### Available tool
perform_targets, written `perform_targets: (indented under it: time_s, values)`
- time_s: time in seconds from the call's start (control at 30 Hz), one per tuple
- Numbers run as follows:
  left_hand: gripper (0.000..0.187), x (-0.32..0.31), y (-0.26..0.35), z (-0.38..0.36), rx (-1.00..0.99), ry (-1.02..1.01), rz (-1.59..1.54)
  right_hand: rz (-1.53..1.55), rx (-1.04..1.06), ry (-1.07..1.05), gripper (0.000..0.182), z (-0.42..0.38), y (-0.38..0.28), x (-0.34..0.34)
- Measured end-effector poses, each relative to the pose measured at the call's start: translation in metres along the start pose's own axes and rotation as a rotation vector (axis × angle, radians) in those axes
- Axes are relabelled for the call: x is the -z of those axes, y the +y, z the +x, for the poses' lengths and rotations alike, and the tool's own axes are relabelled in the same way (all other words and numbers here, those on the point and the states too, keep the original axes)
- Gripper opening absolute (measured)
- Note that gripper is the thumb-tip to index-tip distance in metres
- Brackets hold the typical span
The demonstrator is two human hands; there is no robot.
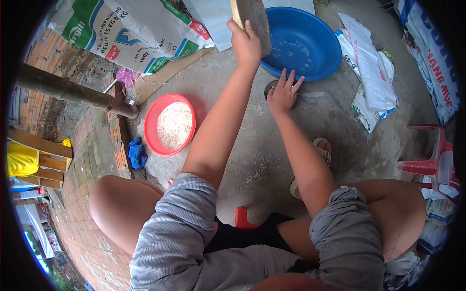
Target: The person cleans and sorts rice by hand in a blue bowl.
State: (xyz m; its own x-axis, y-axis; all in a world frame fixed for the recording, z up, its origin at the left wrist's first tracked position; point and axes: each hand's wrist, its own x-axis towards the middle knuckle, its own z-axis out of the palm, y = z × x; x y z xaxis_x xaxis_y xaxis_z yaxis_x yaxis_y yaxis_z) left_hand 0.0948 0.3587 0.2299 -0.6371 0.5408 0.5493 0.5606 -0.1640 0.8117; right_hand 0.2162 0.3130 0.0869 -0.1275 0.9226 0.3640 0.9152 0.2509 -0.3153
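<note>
The round blue plastic basin (320, 56) is smooth and glossy, wet-looking inside; the round red plastic bowl (150, 124) is smooth too, its heap of small white grains (174, 125) matt and rough. The brown sieve-like tray (257, 29) has a pale, wood-looking rim and a dull face. Grey sleeves (174, 233) are matt, ribbed cloth. The grey concrete floor (262, 145) is rough; the white printed sack (131, 36) looks like slick plastic.

Single head-worn, wide-angle view, facing forward and steeply down onto the grey concrete floor (272, 145); the ribbed grey fabric sleeves (165, 237) lie nearer the lens than the round blue plastic basin (324, 46).
</note>
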Motion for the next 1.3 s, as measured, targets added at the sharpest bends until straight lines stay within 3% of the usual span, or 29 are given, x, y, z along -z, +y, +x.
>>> perform_targets:
  time_s: [0.07, 0.13, 0.3, 0.4, 0.43, 0.5, 0.63, 0.7, 0.77, 0.9, 1.03, 1.07, 1.13, 1.23, 1.3]
  values:
    - [0.028, -0.021, -0.017, -0.011, 0.008, -0.143, 0.124, 0.014, 0.0, -0.004, 0.076, -0.003, 0.001, -0.004]
    - [0.027, -0.036, -0.044, -0.025, 0.033, -0.445, 0.265, 0.011, 0.012, -0.02, 0.076, -0.008, -0.001, -0.002]
    - [0.029, -0.05, -0.066, -0.055, 0.087, -0.432, 0.311, 0.062, 0.043, -0.002, 0.08, -0.012, 0.004, -0.006]
    - [0.037, -0.052, -0.064, -0.066, -0.242, -0.338, 0.331, 0.076, 0.078, -0.009, 0.076, -0.001, 0.015, -0.006]
    - [0.037, -0.052, -0.065, -0.068, -0.242, -0.343, 0.332, 0.096, 0.102, 0.008, 0.071, 0.002, 0.016, -0.008]
    - [0.037, -0.046, -0.064, -0.067, -0.427, -0.255, 0.276, 0.093, 0.094, 0.001, 0.07, 0.002, 0.016, -0.01]
    - [0.041, -0.022, -0.064, -0.054, -0.474, -0.149, 0.256, 0.046, 0.1, 0.06, 0.079, 0.0, 0.014, -0.015]
    - [0.042, -0.005, -0.061, -0.044, -0.409, -0.051, 0.192, 0.045, 0.103, 0.053, 0.081, 0.0, 0.013, -0.014]
    - [0.038, 0.017, -0.06, -0.036, -0.163, 0.07, 0.182, -0.032, 0.097, -0.007, 0.086, 0.0, 0.013, -0.014]
    - [0.023, 0.081, -0.049, -0.004, 0.039, 0.374, -0.136, -0.074, 0.107, -0.049, 0.089, 0.002, 0.015, -0.014]
    - [0.025, 0.16, -0.093, 0.012, 0.456, 0.324, -0.202, -0.132, 0.093, -0.149, 0.089, 0.006, 0.019, -0.007]
    - [0.025, 0.182, -0.102, 0.01, 0.447, 0.349, -0.195, -0.165, 0.101, -0.134, 0.09, 0.006, 0.022, -0.006]
    - [0.025, 0.222, -0.11, -0.003, 0.798, 0.111, -0.108, -0.189, 0.078, -0.186, 0.092, 0.009, 0.021, 0.004]
    - [0.028, 0.268, -0.126, -0.038, 0.922, 0.118, -0.221, -0.201, -0.005, -0.237, 0.093, 0.007, 0.009, 0.013]
    - [0.029, 0.298, -0.167, -0.06, 0.992, 0.274, -0.308, -0.172, -0.043, -0.238, 0.094, 0.005, -0.006, 0.015]
